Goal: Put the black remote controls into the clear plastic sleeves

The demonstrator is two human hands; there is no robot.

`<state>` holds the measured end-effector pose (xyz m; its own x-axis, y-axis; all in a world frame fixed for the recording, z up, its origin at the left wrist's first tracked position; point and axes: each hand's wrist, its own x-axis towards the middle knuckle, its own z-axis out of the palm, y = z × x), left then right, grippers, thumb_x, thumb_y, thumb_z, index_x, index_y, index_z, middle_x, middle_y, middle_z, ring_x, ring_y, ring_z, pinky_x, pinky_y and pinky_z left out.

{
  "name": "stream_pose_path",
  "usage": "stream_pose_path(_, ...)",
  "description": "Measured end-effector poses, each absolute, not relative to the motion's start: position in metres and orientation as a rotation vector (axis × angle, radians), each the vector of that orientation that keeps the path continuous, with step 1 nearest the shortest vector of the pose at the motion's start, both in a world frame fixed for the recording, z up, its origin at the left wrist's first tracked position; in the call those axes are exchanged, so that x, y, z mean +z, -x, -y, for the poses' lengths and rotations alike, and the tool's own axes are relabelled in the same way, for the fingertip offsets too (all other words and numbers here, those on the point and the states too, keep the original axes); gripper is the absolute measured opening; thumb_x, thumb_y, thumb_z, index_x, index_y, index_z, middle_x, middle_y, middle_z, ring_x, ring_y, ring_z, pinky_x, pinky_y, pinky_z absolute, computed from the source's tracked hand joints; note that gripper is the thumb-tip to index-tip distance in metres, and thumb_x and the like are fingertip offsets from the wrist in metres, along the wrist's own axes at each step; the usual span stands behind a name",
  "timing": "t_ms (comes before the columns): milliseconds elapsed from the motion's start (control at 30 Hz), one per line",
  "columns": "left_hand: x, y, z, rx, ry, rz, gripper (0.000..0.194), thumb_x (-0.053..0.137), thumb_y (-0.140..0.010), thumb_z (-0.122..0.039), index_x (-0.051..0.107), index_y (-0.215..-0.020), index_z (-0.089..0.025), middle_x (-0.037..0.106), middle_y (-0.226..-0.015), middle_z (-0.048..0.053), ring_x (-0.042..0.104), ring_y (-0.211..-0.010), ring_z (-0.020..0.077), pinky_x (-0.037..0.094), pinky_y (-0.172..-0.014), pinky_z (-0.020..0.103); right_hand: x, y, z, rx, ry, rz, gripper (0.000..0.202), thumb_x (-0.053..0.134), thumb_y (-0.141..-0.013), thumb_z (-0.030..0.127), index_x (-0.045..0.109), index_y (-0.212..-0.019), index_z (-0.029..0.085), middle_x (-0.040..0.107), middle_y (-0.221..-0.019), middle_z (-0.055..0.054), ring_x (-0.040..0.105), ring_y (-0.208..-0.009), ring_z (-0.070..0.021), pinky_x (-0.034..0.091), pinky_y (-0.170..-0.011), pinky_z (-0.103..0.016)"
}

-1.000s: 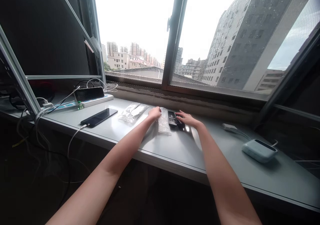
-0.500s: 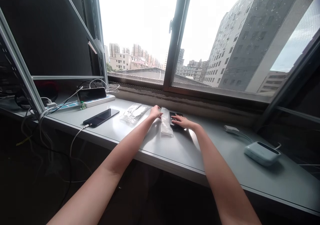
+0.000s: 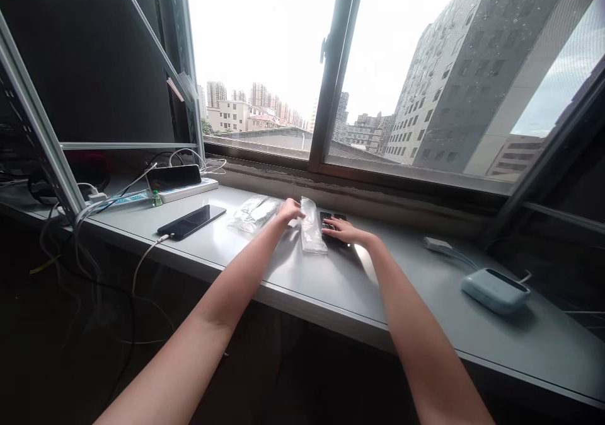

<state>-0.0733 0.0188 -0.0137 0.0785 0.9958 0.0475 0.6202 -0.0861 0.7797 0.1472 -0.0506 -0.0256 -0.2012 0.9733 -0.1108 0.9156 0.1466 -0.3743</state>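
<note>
My left hand (image 3: 290, 211) pinches the left edge of a clear plastic bag (image 3: 312, 232), which stands partly raised off the desk. My right hand (image 3: 344, 230) lies with its fingers stretched over a black device with small keys (image 3: 326, 218), just right of the bag. Its exact kind I cannot make out, as the fingers cover much of it. Another crumpled clear plastic bag (image 3: 253, 213) lies flat to the left of my left hand.
On the desk (image 3: 302, 280), a black phone (image 3: 191, 222) with a white cable lies left. Behind it are a power strip (image 3: 189, 190), another phone (image 3: 174, 177) and a small green bottle (image 3: 156, 198). A pale blue power bank (image 3: 496, 289) and white charger (image 3: 437, 243) are at right.
My left hand has shifted slightly left, drawing the clear bag a little left, away from the black device. My right hand stays nearly in place on the device.
</note>
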Motion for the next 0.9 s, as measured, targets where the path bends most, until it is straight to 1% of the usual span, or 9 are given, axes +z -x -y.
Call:
stream_pose_path(100,-0.009,0.077,-0.014,0.830,-1.871,-1.806,0.042,0.081,-0.077,-0.020,0.065,-0.117,-0.019,0.075,-0.110,0.008,0.065,-0.116,0.0229,0.048,-0.097,0.032,-0.026,-0.146,0.049,0.537,1.889,2.260,0.088,0.042,-0.087,0.078,0.030,-0.159,0.027,0.013,-0.168,-0.005,0.003,-0.155,-0.0303,0.009,-0.125,-0.045)
stream_pose_path(167,-0.008,0.079,-0.012,0.825,-1.923,-1.869,0.036,0.078,-0.079,-0.016,0.067,-0.113,-0.021,0.076,-0.108,0.007,0.063,-0.121,0.0221,0.045,-0.100,0.031,-0.027,-0.146,0.048,0.522,1.892,2.268,0.088,0.042,-0.088,0.077,0.030,-0.159,0.026,0.014,-0.168,-0.006,0.004,-0.155,-0.0298,0.008,-0.125,-0.044)
stream_pose_path(267,-0.007,0.080,-0.010,0.803,-1.956,-1.913,0.033,0.078,-0.079,-0.013,0.068,-0.109,-0.021,0.077,-0.107,0.007,0.062,-0.122,0.0224,0.042,-0.103,0.032,-0.029,-0.145,0.045,0.501,1.883,2.272,0.090,0.043,-0.086,0.079,0.032,-0.158,0.026,0.016,-0.168,-0.007,0.007,-0.155,-0.0305,0.008,-0.125,-0.043)
stream_pose_path(467,-0.006,0.077,-0.008,0.780,-1.966,-1.916,0.036,0.079,-0.078,-0.019,0.067,-0.112,-0.020,0.068,-0.127,0.014,0.059,-0.127,0.0287,0.040,-0.105,0.038,-0.032,-0.146,0.042,0.480,1.850,2.260,0.088,0.045,-0.087,0.078,0.037,-0.156,0.024,0.020,-0.167,-0.010,0.011,-0.154,-0.0310,0.015,-0.124,-0.045)
stream_pose_path(567,-0.007,0.075,-0.007,0.724,-1.981,-1.943,0.034,0.074,-0.083,-0.021,0.066,-0.116,-0.020,0.066,-0.131,0.016,0.057,-0.129,0.0289,0.041,-0.104,0.037,-0.032,-0.145,0.043,0.478,1.828,2.247,0.085,0.047,-0.088,0.075,0.039,-0.155,0.024,0.023,-0.166,-0.011,0.014,-0.154,-0.0303,0.017,-0.123,-0.045)
stream_pose_path(700,-0.009,0.070,-0.003,0.629,-2.011,-1.955,0.030,0.066,-0.087,-0.016,0.065,-0.116,-0.019,0.065,-0.132,0.017,0.056,-0.129,0.0290,0.041,-0.104,0.036,-0.033,-0.143,0.043,0.481,1.794,2.219,0.082,0.049,-0.088,0.073,0.042,-0.153,0.024,0.027,-0.165,-0.010,0.017,-0.154,-0.0296,0.018,-0.123,-0.044)
stream_pose_path(800,-0.011,0.065,0.001,0.569,-2.096,-1.933,0.027,0.058,-0.089,-0.012,0.065,-0.115,-0.018,0.065,-0.130,0.018,0.056,-0.129,0.0291,0.041,-0.104,0.037,-0.034,-0.140,0.043,0.474,1.768,2.203,0.086,0.050,-0.087,0.074,0.040,-0.155,0.022,0.030,-0.163,-0.011,0.020,-0.153,-0.0292,0.019,-0.123,-0.041)
stream_pose_path(900,-0.012,0.062,0.003,0.491,-2.198,-1.900,0.029,0.051,-0.091,-0.009,0.066,-0.115,-0.015,0.065,-0.130,0.019,0.057,-0.127,0.0291,0.043,-0.101,0.036,-0.033,-0.135,0.044,0.475,1.742,2.168,0.092,0.052,-0.085,0.075,0.033,-0.157,0.021,0.033,-0.162,-0.011,0.026,-0.151,-0.0307,0.021,-0.122,-0.040)
